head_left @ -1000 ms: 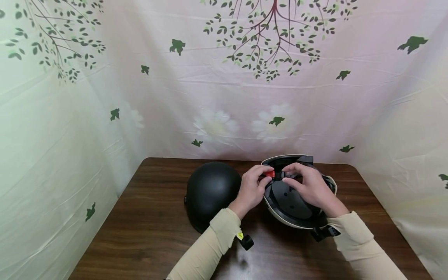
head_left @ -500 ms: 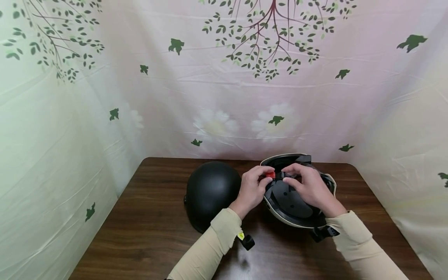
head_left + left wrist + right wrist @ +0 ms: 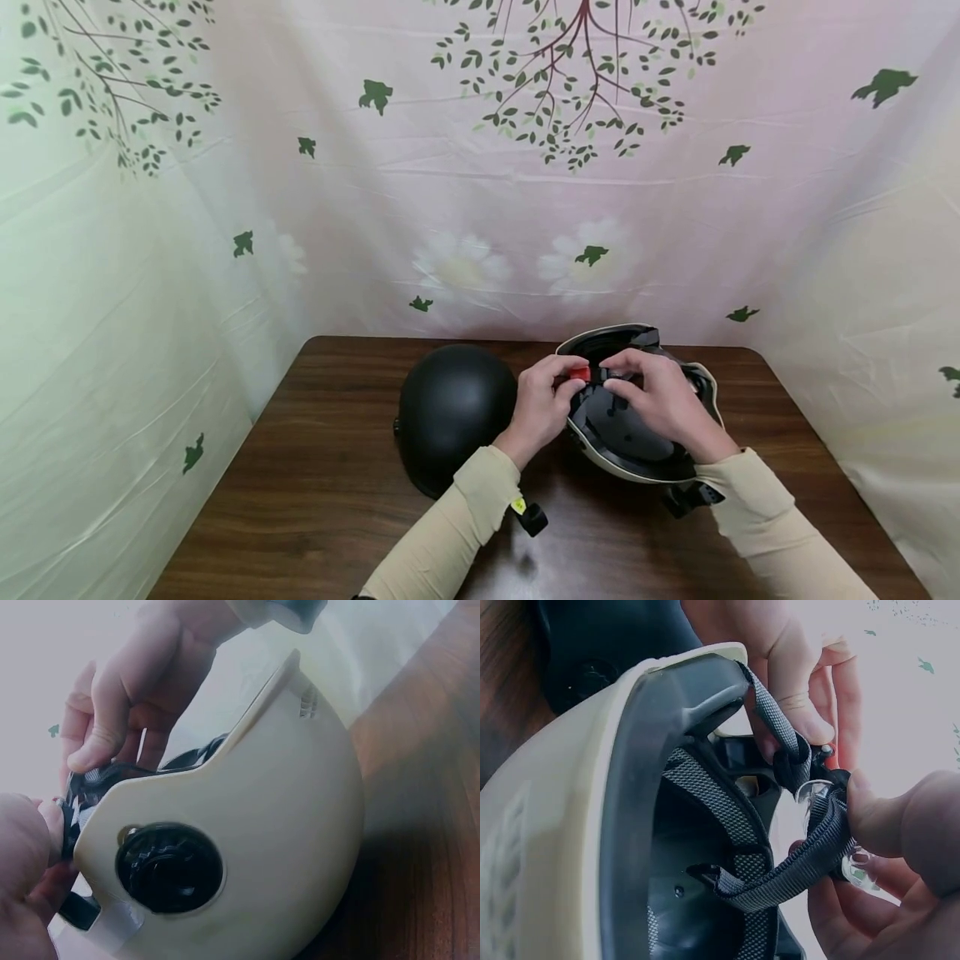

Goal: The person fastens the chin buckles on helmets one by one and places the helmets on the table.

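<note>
A cream helmet (image 3: 285,802) with a dark lining lies upturned at the table's right, its padded inside (image 3: 626,433) facing up in the head view. Over its opening, my left hand (image 3: 536,404) pinches the red end piece (image 3: 580,374) of the chin strap buckle between thumb and fingers. Opposite it, my right hand (image 3: 667,400) pinches the black part of the buckle (image 3: 600,376). The right wrist view has the grey webbing chin strap (image 3: 802,862) looping up from the helmet to my fingers, with a clear plastic piece (image 3: 859,870) beside them.
A matte black helmet (image 3: 453,408) rests dome up just left of the cream one, close to my left forearm. Both stand on a dark wooden table (image 3: 315,467). Printed cloth (image 3: 495,208) hangs behind the table and along its sides.
The cream helmet has tipped slightly, its far rim rising and shifting a little left. Both hands keep their pinch on the buckle, almost unmoved. The black helmet has stayed put.
</note>
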Demonstrator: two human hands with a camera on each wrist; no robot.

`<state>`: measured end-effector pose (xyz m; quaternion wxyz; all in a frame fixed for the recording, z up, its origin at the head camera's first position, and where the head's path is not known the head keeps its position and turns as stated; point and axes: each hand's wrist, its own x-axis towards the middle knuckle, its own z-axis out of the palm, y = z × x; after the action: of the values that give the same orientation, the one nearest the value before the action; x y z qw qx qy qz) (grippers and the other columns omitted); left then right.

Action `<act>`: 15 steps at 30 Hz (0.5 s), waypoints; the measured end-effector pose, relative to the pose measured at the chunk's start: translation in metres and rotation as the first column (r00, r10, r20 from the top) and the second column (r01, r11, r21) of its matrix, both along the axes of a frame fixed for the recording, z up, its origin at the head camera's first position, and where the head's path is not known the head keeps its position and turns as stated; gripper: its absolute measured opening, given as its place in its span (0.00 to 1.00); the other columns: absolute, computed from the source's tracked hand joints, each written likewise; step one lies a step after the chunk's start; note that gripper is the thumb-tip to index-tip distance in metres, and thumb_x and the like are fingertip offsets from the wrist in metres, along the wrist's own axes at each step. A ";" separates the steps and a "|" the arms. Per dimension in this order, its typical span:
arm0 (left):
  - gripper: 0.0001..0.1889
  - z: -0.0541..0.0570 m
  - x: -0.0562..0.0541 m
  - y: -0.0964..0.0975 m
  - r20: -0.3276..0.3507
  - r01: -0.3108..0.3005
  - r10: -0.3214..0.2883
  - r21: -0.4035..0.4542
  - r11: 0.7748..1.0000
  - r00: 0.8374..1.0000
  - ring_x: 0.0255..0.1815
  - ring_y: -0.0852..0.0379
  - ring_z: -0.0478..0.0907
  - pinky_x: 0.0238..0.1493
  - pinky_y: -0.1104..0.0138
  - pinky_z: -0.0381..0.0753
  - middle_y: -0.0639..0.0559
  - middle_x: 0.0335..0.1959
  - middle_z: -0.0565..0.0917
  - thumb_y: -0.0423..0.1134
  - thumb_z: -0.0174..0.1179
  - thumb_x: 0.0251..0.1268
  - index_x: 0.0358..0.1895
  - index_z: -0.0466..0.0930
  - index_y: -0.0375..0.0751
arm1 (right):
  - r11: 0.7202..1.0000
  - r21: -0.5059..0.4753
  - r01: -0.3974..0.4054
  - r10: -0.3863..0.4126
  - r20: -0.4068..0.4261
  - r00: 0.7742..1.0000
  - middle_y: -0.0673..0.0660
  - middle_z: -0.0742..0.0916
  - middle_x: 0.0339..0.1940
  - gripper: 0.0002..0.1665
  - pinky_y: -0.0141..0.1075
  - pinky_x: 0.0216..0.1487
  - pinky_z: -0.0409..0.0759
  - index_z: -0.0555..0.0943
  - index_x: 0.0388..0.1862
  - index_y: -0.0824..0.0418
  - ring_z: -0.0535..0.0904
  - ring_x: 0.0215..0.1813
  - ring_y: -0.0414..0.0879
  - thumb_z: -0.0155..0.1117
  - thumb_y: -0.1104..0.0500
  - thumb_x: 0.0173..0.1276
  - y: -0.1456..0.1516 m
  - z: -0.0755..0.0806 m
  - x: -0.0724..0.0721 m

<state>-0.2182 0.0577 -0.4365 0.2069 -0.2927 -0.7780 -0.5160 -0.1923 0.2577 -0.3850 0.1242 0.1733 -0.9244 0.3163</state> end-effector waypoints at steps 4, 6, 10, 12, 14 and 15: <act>0.15 0.001 0.002 0.002 -0.013 -0.002 0.002 -0.006 1.000 1.000 0.47 0.61 0.85 0.54 0.76 0.82 0.49 0.48 0.88 0.28 0.70 0.67 0.56 0.87 0.39 | 1.000 0.001 -0.002 0.002 -0.007 1.000 0.58 0.92 0.46 0.14 0.49 0.44 0.85 0.86 0.53 0.62 0.88 0.46 0.54 0.73 0.65 0.70 -0.003 -0.001 0.000; 0.15 0.002 0.003 0.002 -0.019 -0.005 0.005 -0.008 1.000 1.000 0.47 0.61 0.86 0.54 0.76 0.82 0.48 0.48 0.88 0.28 0.70 0.67 0.55 0.87 0.39 | 1.000 0.001 -0.005 0.005 -0.017 1.000 0.59 0.92 0.45 0.14 0.52 0.44 0.85 0.87 0.53 0.63 0.88 0.46 0.55 0.74 0.65 0.69 -0.005 -0.002 0.000; 0.14 0.001 0.004 0.003 -0.023 -0.018 0.018 -0.006 1.000 1.000 0.48 0.62 0.86 0.54 0.77 0.81 0.49 0.49 0.88 0.28 0.70 0.67 0.55 0.87 0.40 | 1.000 -0.005 0.001 -0.001 -0.029 1.000 0.58 0.92 0.44 0.13 0.51 0.44 0.86 0.87 0.52 0.63 0.89 0.45 0.54 0.74 0.66 0.68 -0.008 -0.003 0.000; 0.14 0.001 0.004 0.004 -0.023 -0.027 0.027 -0.004 1.000 0.999 0.47 0.62 0.86 0.54 0.77 0.81 0.49 0.49 0.88 0.28 0.70 0.67 0.54 0.88 0.40 | 1.000 -0.014 0.003 -0.003 -0.031 1.000 0.59 0.92 0.44 0.13 0.50 0.43 0.86 0.87 0.51 0.63 0.89 0.45 0.54 0.74 0.66 0.68 -0.008 -0.004 0.000; 0.14 0.000 0.005 0.005 -0.022 -0.034 0.034 0.000 0.999 0.999 0.47 0.62 0.86 0.54 0.77 0.81 0.49 0.49 0.88 0.28 0.70 0.68 0.54 0.88 0.41 | 1.000 -0.020 0.010 -0.011 -0.030 0.999 0.58 0.93 0.43 0.13 0.48 0.42 0.86 0.87 0.51 0.63 0.89 0.45 0.54 0.74 0.66 0.69 -0.009 -0.004 0.000; 0.14 0.001 0.005 0.005 -0.021 -0.035 0.035 0.002 0.999 0.999 0.47 0.62 0.86 0.53 0.77 0.81 0.49 0.49 0.88 0.28 0.70 0.67 0.54 0.88 0.40 | 1.000 -0.023 0.011 -0.012 -0.029 1.000 0.58 0.93 0.43 0.13 0.47 0.41 0.86 0.87 0.51 0.63 0.89 0.45 0.54 0.74 0.66 0.69 -0.010 -0.004 0.001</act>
<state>-0.2133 0.0625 -0.4360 0.2244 -0.2842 -0.7803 -0.5099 -0.1916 0.2481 -0.3887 0.1415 0.1712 -0.9197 0.3237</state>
